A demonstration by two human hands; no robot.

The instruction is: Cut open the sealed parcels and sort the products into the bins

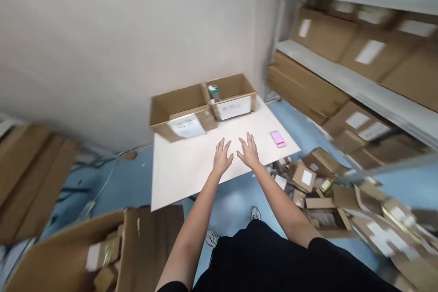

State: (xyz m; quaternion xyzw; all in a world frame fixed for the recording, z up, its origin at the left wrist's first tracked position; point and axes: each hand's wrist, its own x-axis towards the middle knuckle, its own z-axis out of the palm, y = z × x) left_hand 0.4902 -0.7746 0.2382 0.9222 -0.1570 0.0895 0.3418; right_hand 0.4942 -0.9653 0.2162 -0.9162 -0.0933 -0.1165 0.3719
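While left hand [222, 157] and right hand [249, 151] spread empty, pink phone [278, 139] lies near table [181, 169] edge; careless rightward sweep could drop it.

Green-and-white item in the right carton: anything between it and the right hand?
Yes: the front wall of the right carton stands between the right hand and the green-and-white item. The carton's top is open, and nothing visible blocks the way over that wall.
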